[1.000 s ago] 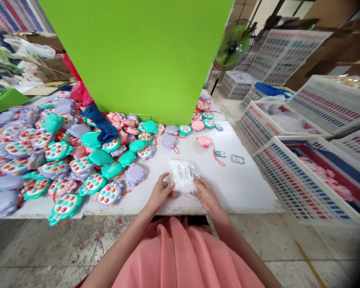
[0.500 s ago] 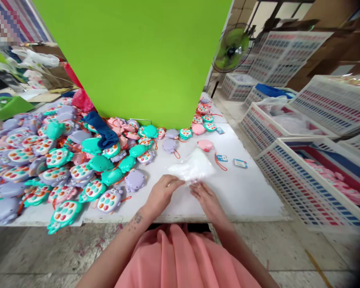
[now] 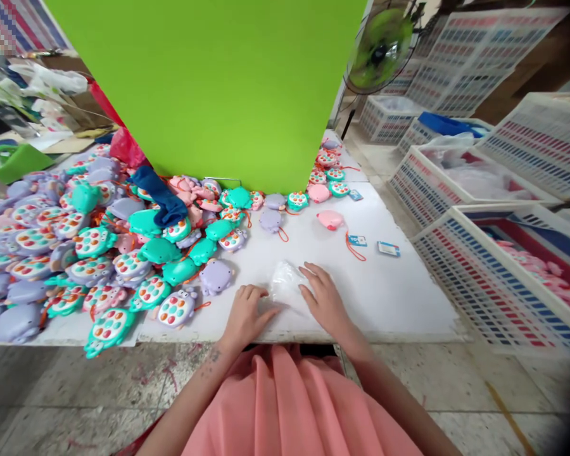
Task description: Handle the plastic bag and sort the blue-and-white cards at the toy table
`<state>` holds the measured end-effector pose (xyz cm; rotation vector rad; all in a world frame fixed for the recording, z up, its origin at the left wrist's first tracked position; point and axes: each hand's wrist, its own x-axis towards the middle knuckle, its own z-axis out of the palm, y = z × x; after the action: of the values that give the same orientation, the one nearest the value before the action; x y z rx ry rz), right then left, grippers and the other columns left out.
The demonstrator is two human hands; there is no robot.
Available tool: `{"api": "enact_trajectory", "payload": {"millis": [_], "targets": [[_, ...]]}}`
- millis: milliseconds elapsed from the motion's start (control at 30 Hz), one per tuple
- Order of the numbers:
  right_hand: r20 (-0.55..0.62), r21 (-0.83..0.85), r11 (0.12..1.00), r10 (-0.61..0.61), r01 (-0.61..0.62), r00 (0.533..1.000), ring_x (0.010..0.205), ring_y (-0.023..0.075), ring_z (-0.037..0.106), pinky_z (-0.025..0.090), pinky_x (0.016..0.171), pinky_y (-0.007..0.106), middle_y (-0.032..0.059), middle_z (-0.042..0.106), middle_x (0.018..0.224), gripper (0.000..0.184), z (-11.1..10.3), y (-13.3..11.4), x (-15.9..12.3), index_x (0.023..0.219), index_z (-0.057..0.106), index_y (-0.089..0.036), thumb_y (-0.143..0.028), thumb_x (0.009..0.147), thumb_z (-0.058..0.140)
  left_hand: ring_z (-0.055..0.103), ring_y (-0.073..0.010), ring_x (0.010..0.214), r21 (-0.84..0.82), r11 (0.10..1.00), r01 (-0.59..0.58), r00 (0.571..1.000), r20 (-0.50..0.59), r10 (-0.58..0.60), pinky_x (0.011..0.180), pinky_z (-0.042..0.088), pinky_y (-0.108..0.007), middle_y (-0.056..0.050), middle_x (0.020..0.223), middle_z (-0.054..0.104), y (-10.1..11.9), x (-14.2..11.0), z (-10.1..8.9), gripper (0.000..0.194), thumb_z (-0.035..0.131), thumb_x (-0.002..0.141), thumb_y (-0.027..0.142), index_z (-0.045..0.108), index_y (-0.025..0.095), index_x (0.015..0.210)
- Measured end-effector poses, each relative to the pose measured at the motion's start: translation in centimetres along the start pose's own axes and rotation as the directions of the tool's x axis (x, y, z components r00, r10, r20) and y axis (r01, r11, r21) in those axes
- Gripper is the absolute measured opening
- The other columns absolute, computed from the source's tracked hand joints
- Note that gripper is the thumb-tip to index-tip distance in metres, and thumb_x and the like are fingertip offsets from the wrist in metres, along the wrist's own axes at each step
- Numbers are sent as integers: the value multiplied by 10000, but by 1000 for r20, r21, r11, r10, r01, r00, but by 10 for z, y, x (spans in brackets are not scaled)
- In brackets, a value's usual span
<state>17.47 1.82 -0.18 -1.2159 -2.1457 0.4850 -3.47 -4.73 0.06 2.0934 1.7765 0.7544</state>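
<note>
A clear plastic bag (image 3: 287,286) lies crumpled on the white table (image 3: 389,297), close to its front edge. My left hand (image 3: 247,313) presses against the bag's left side with curled fingers. On its right side rests my right hand (image 3: 325,301), fingers spread over the plastic. Just left of my left hand sits a lilac animal-shaped toy (image 3: 216,276), and a white toy with coloured buttons (image 3: 175,308) lies nearby. A large heap of teal, lilac and pink button toys (image 3: 92,253) fills the table's left part.
Beyond the bag lie a pink toy (image 3: 330,220) with an orange cord and small blue cards (image 3: 388,249). A green board (image 3: 209,82) stands behind the table. White plastic crates (image 3: 498,272) stand to the right, and a fan (image 3: 379,50) stands behind.
The bag has gone from spread out on the table to bunched up between my hands, nearer the front edge. My right hand has moved onto it.
</note>
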Motion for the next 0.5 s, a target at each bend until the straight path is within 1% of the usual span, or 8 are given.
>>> {"api": "enact_trajectory", "payload": {"millis": [67, 167, 233, 333, 433, 500], "targets": [[122, -85, 995, -45, 56, 992, 1301, 273, 312, 330, 1039, 471, 138, 386, 1392, 484, 15, -8, 5, 1378, 358, -160, -294, 914, 394, 507, -236, 895, 103, 994, 38, 999, 5, -38, 801, 420, -395, -84, 936, 571, 2, 4, 7, 311, 625, 796, 420, 561, 161, 956], [225, -217, 973, -34, 84, 974, 1346, 302, 227, 270, 1062, 496, 163, 294, 1456, 588, 33, -8, 5, 1424, 258, -113, -340, 909, 429, 496, -223, 872, 212, 977, 16, 999, 25, -22, 789, 404, -366, -75, 902, 567, 4, 10, 16, 203, 567, 852, 347, 582, 160, 927], [246, -273, 957, -31, 100, 969, 1350, 311, 216, 238, 1072, 500, 168, 272, 1467, 604, 39, -6, 3, 1428, 250, -104, -361, 912, 431, 487, -215, 846, 273, 962, -11, 999, 44, -1, 769, 393, -350, -68, 860, 559, 6, 12, 18, 157, 521, 882, 303, 595, 165, 877], [248, -314, 943, -26, 106, 968, 1355, 305, 211, 220, 1081, 492, 168, 263, 1470, 599, 42, -4, 1, 1426, 255, -95, -356, 916, 431, 473, -220, 815, 394, 915, -90, 995, 85, 61, 727, 366, -356, -70, 820, 550, 12, 11, 16, 165, 483, 899, 248, 599, 170, 812], [238, -341, 935, -13, 96, 971, 1358, 300, 208, 201, 1092, 485, 170, 259, 1471, 587, 41, -7, 0, 1418, 268, -82, -318, 912, 449, 471, -226, 793, 482, 854, -194, 979, 146, 140, 704, 342, -366, -70, 797, 547, 16, 9, 12, 157, 466, 896, 182, 592, 167, 803], [231, -348, 932, -15, 97, 973, 1358, 300, 211, 199, 1094, 483, 168, 256, 1472, 584, 41, -8, 1, 1417, 272, -82, -303, 909, 455, 477, -226, 779, 505, 836, -215, 975, 163, 152, 692, 336, -366, -69, 792, 549, 17, 8, 11, 150, 464, 896, 176, 591, 166, 817]]}}
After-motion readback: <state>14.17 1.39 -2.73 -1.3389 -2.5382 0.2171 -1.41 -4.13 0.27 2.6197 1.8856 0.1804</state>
